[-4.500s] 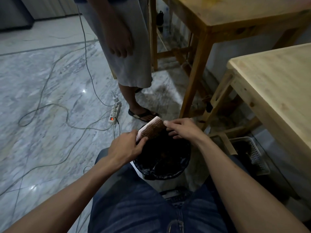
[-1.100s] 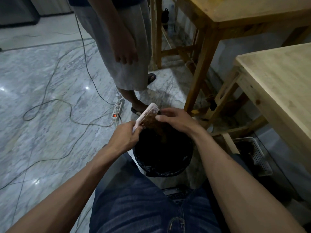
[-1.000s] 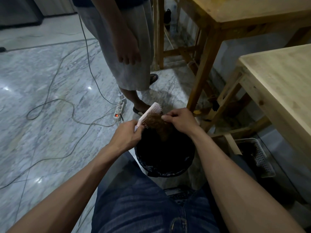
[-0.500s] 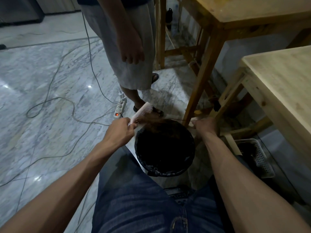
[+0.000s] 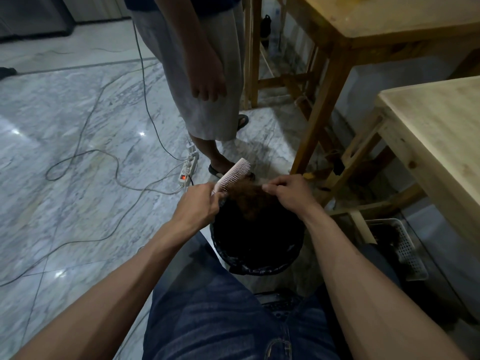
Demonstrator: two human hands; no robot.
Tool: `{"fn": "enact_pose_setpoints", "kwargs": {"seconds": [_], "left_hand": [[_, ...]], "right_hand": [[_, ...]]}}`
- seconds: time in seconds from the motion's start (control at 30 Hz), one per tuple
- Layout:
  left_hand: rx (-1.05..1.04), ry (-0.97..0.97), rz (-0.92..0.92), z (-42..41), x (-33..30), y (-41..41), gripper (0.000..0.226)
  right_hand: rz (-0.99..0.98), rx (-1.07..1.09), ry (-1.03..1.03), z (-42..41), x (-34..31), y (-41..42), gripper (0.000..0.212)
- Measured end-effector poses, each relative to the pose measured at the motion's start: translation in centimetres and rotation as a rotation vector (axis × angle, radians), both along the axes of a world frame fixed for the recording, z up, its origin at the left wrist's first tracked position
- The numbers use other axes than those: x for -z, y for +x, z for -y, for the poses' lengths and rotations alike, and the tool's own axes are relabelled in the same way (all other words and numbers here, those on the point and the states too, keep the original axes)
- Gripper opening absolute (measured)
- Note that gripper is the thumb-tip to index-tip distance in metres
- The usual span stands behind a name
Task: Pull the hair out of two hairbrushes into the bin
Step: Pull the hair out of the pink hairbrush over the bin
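My left hand (image 5: 200,203) is closed around the handle of the brush (image 5: 235,174). The handle itself is hidden inside the fist; only the pale pink head shows, rising up and to the right from the thumb side of the hand. The bristle face is turned to the right, toward my other hand. The left forearm runs in from the lower left, wrist straight, knuckles up.

My right hand (image 5: 291,193) is curled, back of the hand up, thumb and forefinger pinched together on the hair (image 5: 246,196). The pinch sits just to the right of the brush head, level with its lower half. The right forearm comes in from the lower right, and the wrist bends slightly inward.

The hair is a brown mass stretched between the bristles and the pinch, sagging down toward the bin (image 5: 257,242). Whether its lower end touches the bin's contents I cannot tell; the interior is dark.

The bin is round, lined with a black bag, and stands on the floor (image 5: 78,190) between my knees, directly under both hands. The two hands are apart, linked only by the hair.

A white basket (image 5: 407,249) sits on the floor to the right of the bin, beside a table (image 5: 439,141).
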State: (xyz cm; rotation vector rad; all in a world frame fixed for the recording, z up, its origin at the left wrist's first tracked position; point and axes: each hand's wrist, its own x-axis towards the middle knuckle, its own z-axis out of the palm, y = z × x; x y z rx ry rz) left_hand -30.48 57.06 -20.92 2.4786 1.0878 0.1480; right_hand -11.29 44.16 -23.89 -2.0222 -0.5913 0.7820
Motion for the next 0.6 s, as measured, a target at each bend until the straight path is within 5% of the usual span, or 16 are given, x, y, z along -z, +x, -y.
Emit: {"fn": "enact_pose_setpoints", "kwargs": {"seconds": [0.17,0.27,0.43,0.6], "left_hand": [[-0.077,0.032,0.001,-1.5,-0.1,-0.8,0.029],[-0.014,0.030,0.001,-1.2,0.0,-0.4,0.028],[0.064,0.005,0.020,0.0,0.2,0.9,0.030],[0.088,-0.039,0.047,0.5,-0.5,0.9,0.026]], "right_hand": [[-0.127,0.213,-0.116,2.8,1.6,1.3,0.016],[-0.124,0.150,-0.180,2.7,1.0,1.3,0.010],[-0.275,-0.001,0.008,0.8,-1.9,-0.1,0.041],[-0.101,-0.072,0.043,-0.2,-0.7,-0.1,0.006]]}}
